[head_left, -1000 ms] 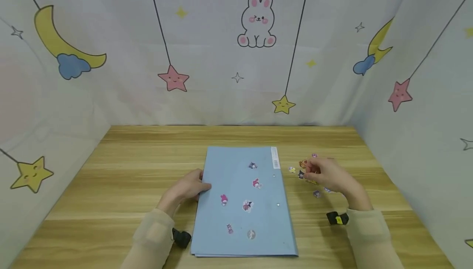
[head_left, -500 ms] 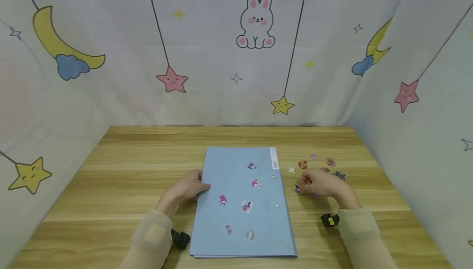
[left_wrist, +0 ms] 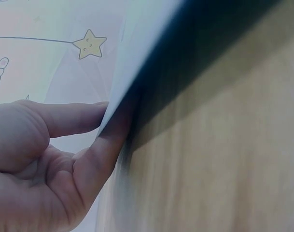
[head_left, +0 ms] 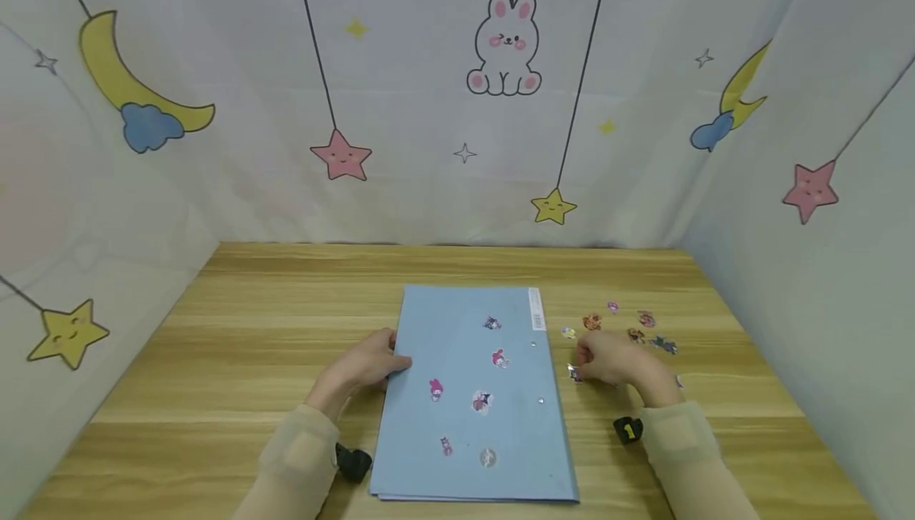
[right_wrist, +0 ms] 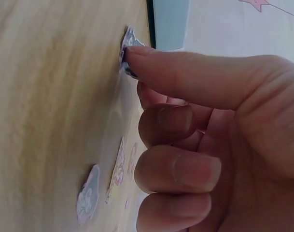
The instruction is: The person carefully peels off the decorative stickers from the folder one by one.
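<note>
A pale blue folder (head_left: 515, 433) lies on the table with several small cartoon stickers on its cover. My left hand (head_left: 364, 360) pinches its left edge, thumb on top and fingers beneath; the left wrist view shows this edge lifted off the wood. Just right of the folder, my right hand (head_left: 616, 361) holds a small dark-and-white cartoon sticker (head_left: 574, 374) by thumb and fingertips. In the right wrist view the thumb covers part of that sticker (right_wrist: 131, 37), and the other fingers are curled in.
Several loose stickers (head_left: 635, 335) are scattered on the wooden table (head_left: 272, 298) around and beyond my right hand. A white barcode label (head_left: 537, 310) marks the folder's top right corner. A printed cloth (head_left: 429, 202) hangs behind and at both sides.
With the sticker between its fingertips, my right hand has moved left and nearer to me, from the loose stickers to beside the folder. The left hand keeps its hold on the folder.
</note>
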Demonstrator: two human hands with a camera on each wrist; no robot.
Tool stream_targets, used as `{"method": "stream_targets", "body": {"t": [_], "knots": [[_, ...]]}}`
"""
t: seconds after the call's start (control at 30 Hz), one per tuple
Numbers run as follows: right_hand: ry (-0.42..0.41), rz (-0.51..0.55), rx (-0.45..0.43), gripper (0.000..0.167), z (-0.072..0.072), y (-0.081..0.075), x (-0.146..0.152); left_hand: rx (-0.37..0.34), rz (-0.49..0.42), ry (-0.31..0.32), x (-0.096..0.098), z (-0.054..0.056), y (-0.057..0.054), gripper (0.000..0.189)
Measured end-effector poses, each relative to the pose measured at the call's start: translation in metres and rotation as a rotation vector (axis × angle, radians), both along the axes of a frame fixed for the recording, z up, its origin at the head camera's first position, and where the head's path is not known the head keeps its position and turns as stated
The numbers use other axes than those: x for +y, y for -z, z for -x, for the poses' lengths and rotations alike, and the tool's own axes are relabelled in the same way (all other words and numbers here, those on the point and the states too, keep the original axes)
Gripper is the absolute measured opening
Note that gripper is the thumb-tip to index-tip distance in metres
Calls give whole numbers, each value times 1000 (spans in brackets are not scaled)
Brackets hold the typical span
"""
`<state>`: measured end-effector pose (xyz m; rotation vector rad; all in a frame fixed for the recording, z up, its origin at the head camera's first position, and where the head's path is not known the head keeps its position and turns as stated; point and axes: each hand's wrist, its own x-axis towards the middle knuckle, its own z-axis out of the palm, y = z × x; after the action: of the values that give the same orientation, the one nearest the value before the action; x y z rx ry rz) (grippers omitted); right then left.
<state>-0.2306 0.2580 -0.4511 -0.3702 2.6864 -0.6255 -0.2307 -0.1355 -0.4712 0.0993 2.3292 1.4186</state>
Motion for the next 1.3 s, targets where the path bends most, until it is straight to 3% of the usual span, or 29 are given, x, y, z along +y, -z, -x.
{"method": "stream_targets", "body": {"t": [0.57,0.8,1.03,1.3], "knots": [[66,-24,25,14,-4,5,0,-5,-12,-2,1,-1,3,25],[92,-16,36,19,-1,6,8,5,23,-9,2,1,4,21],[90,-80,125,13,0,2,9,1,27,-13,2,0,3,22],[83,-55,205,12,-4,-14,-11,-5,-8,-16,2,-2,-1,22]]}}
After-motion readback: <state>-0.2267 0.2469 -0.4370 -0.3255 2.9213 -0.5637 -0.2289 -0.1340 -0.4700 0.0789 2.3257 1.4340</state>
